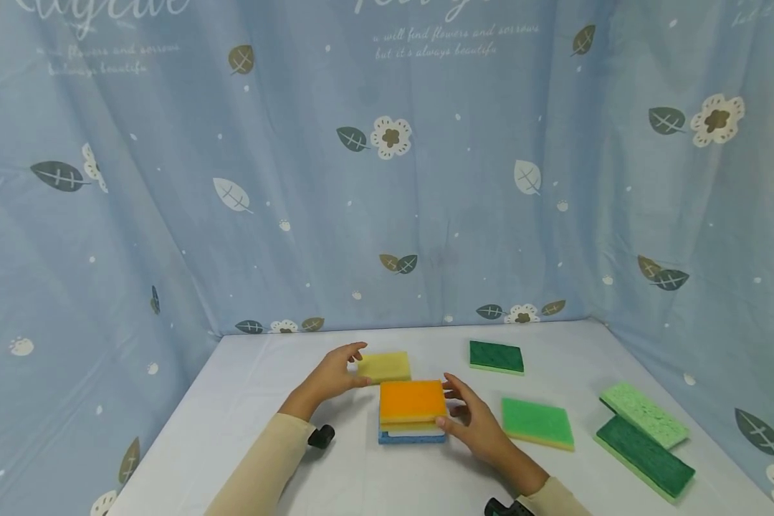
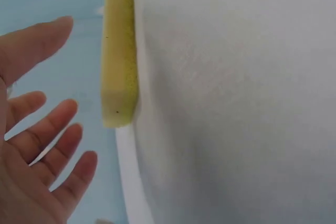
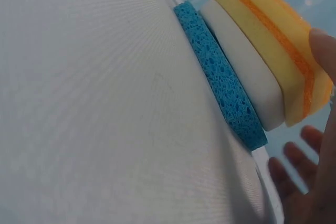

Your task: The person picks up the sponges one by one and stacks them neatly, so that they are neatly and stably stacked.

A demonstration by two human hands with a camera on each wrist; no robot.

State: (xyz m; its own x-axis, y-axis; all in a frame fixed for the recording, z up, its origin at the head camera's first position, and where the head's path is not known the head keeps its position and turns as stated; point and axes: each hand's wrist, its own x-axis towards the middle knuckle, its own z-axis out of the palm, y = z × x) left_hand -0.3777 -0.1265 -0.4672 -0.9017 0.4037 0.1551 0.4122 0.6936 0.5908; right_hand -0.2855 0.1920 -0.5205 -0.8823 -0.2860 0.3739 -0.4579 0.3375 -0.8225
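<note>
A stack of sponges stands mid-table: a blue sponge (image 3: pixel 223 77) at the bottom, a white one (image 3: pixel 244 66) above it, then two yellow-and-orange ones, with an orange face (image 1: pixel 413 400) on top. My right hand (image 1: pixel 480 428) is at the stack's right side, its thumb at the top sponge's edge and the other fingers loosely bent. Whether the thumb presses is hard to tell. Left of the stack, my left hand (image 1: pixel 332 374) holds nothing, fingers spread and slightly bent. It is nearest to a yellow sponge (image 1: pixel 387 366) lying behind the stack; the left wrist view shows a gap between them.
On the right lie a dark green sponge (image 1: pixel 497 357) at the back and a bright green one (image 1: pixel 537 423) nearer. Farther right, a light green sponge (image 1: pixel 645 413) rests partly over another dark green one (image 1: pixel 645 457). A blue patterned curtain (image 1: pixel 451 201) surrounds the white table (image 1: pixel 264 373).
</note>
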